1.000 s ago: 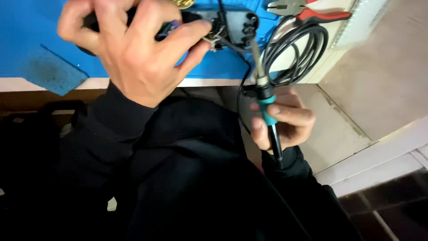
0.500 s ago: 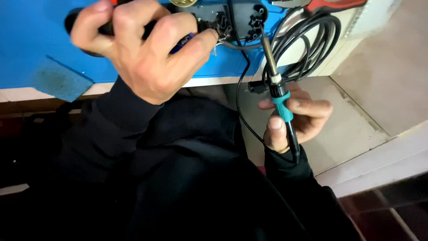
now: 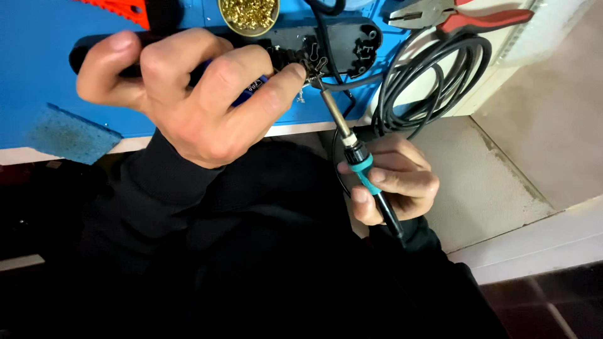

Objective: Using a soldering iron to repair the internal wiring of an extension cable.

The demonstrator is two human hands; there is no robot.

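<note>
My left hand is raised over the blue mat, fingers closed around a small dark-blue part with thin wire ends sticking out at the fingertips. My right hand grips a soldering iron with a teal collar and black handle. Its metal tip points up and left and meets the wire ends by my left index finger. A black flat holder lies on the mat just behind the tip.
A round tin of brass wool sits at the mat's far edge. Red-handled pliers and a coiled black cable lie to the right. A blue sponge rests at the near left. An orange-red object shows at top left.
The iron's tip has swung up and left until it meets the wire ends at my left fingertips. My left hand has shifted slightly, still gripping the part.
</note>
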